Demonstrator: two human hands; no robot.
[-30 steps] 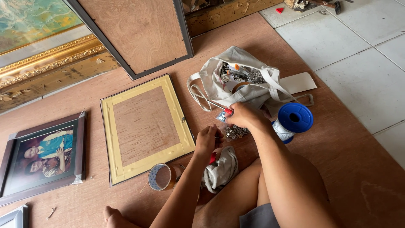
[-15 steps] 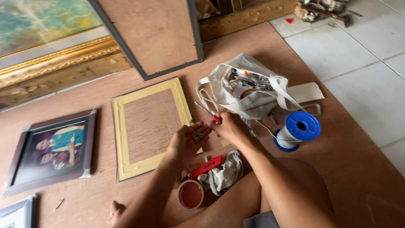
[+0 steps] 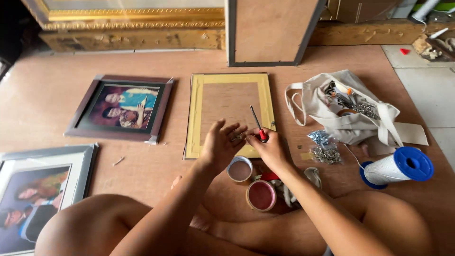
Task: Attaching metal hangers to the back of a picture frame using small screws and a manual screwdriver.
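Both hands are now hovering over the yellow frame (image 3: 231,114), the right hand (image 3: 271,149) clamped on a screwdriver (image 3: 258,127) (tip up, ready), the left hand (image 3: 222,144) spreading open-fingered beside it.

A: Floor board, left side?
B: Dark photo frame (image 3: 121,107) lying flat; grey photo frame (image 3: 40,189) at the near left corner.
A: Right side?
B: Cloth bag (image 3: 348,114) of hardware, bagged clips (image 3: 323,148) just beside it, blue spool (image 3: 398,167) of white cord near the right edge.
A: Far edge?
B: Gilt frame (image 3: 128,16) and a board-backed frame (image 3: 272,31), both propped upright.
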